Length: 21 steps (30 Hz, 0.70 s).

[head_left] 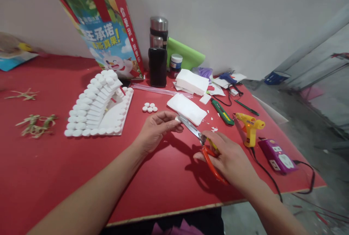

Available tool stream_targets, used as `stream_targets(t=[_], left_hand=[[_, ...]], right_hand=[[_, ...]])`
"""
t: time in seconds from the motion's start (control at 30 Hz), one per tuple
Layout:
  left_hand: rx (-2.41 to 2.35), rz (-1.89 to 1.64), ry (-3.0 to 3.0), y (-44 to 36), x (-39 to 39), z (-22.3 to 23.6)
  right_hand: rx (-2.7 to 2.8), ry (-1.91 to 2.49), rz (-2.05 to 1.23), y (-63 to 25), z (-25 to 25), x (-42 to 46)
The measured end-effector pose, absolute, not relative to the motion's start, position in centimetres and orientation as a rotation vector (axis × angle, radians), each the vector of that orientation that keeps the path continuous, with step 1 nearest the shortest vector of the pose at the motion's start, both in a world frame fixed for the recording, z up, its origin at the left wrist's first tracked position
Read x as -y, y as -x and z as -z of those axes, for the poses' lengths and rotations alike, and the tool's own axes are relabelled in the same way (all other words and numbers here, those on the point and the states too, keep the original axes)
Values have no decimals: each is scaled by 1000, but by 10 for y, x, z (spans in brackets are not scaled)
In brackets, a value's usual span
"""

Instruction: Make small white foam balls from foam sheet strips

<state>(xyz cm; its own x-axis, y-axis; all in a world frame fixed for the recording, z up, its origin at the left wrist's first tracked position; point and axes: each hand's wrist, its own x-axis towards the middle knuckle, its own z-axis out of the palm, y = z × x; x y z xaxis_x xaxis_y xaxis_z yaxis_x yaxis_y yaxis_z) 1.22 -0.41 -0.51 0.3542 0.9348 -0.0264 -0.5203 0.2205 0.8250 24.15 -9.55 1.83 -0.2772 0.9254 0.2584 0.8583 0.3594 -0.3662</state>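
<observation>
My left hand [158, 128] pinches a small white foam piece [177, 119] between thumb and fingers above the red table [54, 162]. My right hand [229, 155] grips orange-handled scissors [203, 144]; their steel blades point up-left and meet the foam piece at its right edge. A flat white foam sheet [187, 108] lies just behind the blades. Small white scraps [214, 129] are scattered near the scissors.
A white foam staircase model [98, 106] stands at the left, several foam discs [149, 108] beside it. A stack of foam blocks [191, 81], green utility knife [222, 112], yellow glue gun [250, 128] and purple power strip [276, 155] sit right. A bag [109, 35] and flask [158, 53] stand behind.
</observation>
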Motion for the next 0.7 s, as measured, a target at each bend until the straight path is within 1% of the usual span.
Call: stream_targets(t=[0.2, 0.47, 0.7], left_hand=[[-641, -1096, -823, -11, 4, 5], [-624, -1088, -839, -10, 3, 6], [-573, -1081, -754, -10, 3, 2]], right_hand=[[2219, 1612, -234, -242, -22, 96], [2192, 1570, -257, -245, -20, 97], [2023, 1697, -652, -254, -22, 101]])
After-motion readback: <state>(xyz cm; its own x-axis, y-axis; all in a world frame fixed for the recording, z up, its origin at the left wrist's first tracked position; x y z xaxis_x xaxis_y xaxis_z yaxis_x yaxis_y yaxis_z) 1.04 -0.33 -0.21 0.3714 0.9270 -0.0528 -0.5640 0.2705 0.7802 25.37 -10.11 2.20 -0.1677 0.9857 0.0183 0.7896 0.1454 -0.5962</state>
